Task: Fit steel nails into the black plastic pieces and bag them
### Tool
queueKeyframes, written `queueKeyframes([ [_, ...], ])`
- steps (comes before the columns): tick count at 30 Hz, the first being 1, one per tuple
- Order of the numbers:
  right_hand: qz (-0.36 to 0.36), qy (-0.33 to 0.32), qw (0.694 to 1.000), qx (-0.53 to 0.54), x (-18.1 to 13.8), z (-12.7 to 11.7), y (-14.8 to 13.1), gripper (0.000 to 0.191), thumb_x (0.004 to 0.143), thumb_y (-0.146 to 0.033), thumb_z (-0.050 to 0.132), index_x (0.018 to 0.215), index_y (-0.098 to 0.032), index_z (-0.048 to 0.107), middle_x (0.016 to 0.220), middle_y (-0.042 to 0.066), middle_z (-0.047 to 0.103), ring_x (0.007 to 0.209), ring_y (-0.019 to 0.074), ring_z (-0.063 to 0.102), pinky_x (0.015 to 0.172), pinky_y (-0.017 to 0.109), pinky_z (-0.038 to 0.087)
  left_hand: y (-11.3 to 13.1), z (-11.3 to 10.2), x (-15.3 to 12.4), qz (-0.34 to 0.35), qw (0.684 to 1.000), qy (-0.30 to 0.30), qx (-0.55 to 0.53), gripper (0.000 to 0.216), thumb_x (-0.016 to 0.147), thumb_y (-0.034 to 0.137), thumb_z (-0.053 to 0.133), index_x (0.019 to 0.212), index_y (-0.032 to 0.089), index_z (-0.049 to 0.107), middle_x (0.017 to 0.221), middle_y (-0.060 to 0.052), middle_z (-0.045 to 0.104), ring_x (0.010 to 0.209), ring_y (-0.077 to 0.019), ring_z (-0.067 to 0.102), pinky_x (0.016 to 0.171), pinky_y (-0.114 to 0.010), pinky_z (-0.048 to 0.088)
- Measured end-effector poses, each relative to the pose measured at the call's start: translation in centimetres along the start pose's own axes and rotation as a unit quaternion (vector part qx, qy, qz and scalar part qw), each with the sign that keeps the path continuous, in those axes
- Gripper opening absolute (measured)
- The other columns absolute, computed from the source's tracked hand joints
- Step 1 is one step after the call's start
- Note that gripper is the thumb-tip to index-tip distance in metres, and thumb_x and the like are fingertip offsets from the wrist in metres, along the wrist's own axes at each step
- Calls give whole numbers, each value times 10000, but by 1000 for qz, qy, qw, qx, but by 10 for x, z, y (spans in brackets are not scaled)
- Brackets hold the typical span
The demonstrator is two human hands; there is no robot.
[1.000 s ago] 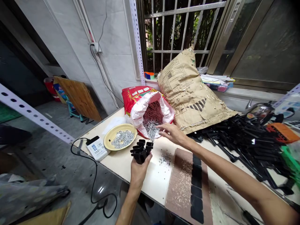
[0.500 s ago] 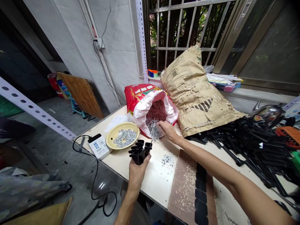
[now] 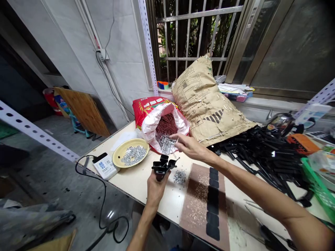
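Note:
My left hand (image 3: 155, 186) is closed round a bunch of black plastic parts (image 3: 162, 165), held upright over the table's near edge. My right hand (image 3: 188, 146) hovers just in front of the open red-and-white bag of nails (image 3: 164, 127), its fingers pinched together near the silver nails (image 3: 165, 143) spilling from the bag's mouth; what they hold is too small to name. A small heap of silver bits (image 3: 179, 176) lies on the white table (image 3: 133, 179) between my two hands. A yellow plate (image 3: 118, 157) with silver fasteners sits left of the bag.
A large brown paper sack (image 3: 209, 104) leans against the barred window behind the bag. A pile of black plastic pieces (image 3: 267, 153) covers the table's right side. A white box with a black cable (image 3: 104, 166) lies by the plate. A brown mat (image 3: 202, 202) spans the near edge.
My right hand has drawn back a little from the nails at the bag's mouth. My left hand has tilted the black parts, so they now appear as a narrower bunch.

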State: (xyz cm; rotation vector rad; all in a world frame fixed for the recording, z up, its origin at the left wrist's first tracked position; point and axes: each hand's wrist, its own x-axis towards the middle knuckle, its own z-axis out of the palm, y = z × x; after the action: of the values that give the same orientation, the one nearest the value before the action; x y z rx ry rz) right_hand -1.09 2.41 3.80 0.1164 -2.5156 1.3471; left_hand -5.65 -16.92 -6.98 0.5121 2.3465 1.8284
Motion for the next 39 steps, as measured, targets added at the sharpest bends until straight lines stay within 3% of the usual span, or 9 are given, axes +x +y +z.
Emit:
queueKeyframes([
  [5, -87, -85, 981, -153, -5, -3, 3, 181, 800, -98, 582, 922, -179, 687, 778, 16, 621, 745, 124, 545, 673, 228, 390, 5, -2, 0, 22, 999, 11, 33, 282, 588, 336, 742, 810, 191, 648, 736, -44, 709, 685, -241, 647, 639, -293, 477],
  [11, -55, -107, 970, -211, -3, 1, -6, 162, 778, -131, 623, 926, -188, 658, 774, 7, 643, 713, 128, 573, 622, 212, 381, 7, 1, 1, 79, 995, -19, 48, 216, 587, 213, 717, 795, 226, 660, 756, -43, 698, 721, -240, 642, 664, -280, 471],
  [16, -95, -123, 979, -136, 9, 3, -6, 308, 847, -270, 584, 1123, -144, 535, 958, 58, 629, 784, 131, 575, 681, 236, 439, -1, 4, 1, 52, 996, -46, 48, 252, 645, 296, 708, 868, 191, 652, 783, -43, 705, 707, -230, 646, 644, -280, 466],
  [20, -111, -170, 976, -76, 19, 13, -3, 190, 860, -148, 524, 1046, -133, 559, 865, 31, 643, 765, 119, 588, 712, 241, 458, -10, 3, 2, 10, 998, -56, 30, 328, 659, 364, 708, 909, 165, 632, 769, -37, 709, 692, -223, 645, 635, -286, 469],
  [23, -135, -129, 979, -80, 24, 20, 5, 197, 873, -198, 530, 1058, -143, 567, 1009, 63, 636, 903, 136, 586, 795, 256, 450, -16, 0, 3, -14, 998, -58, 5, 353, 663, 372, 710, 931, 155, 633, 795, -44, 719, 731, -225, 654, 661, -285, 477],
  [26, -17, -38, 984, -175, 30, 24, 29, 246, 920, -339, 464, 1017, -153, 594, 991, 69, 642, 898, 152, 592, 767, 259, 445, -22, -1, 2, -29, 998, -51, -37, 354, 687, 379, 695, 950, 148, 637, 879, -71, 727, 821, -230, 662, 721, -288, 485],
  [30, 198, -56, 914, -349, 28, 44, 74, 289, 880, -373, 502, 851, -125, 646, 865, 105, 663, 811, 209, 621, 688, 285, 436, -25, -1, 1, -5, 999, -30, -31, 359, 688, 373, 693, 955, 144, 624, 867, -81, 729, 791, -231, 670, 706, -299, 498],
  [34, 221, -47, 901, -370, 14, 61, 93, 211, 868, -186, 461, 916, -94, 644, 926, 151, 661, 833, 233, 628, 705, 310, 429, -24, -4, 3, 59, 997, -10, 40, 291, 702, 350, 670, 910, 153, 620, 829, -70, 722, 744, -228, 670, 672, -297, 498],
  [39, 154, 27, 926, -344, -8, 25, 73, 228, 920, -197, 401, 998, -131, 605, 914, 102, 637, 855, 191, 603, 747, 288, 437, -27, -9, 9, 74, 989, 17, 125, 301, 722, 362, 636, 941, 159, 598, 850, -84, 712, 766, -248, 671, 679, -311, 495],
])
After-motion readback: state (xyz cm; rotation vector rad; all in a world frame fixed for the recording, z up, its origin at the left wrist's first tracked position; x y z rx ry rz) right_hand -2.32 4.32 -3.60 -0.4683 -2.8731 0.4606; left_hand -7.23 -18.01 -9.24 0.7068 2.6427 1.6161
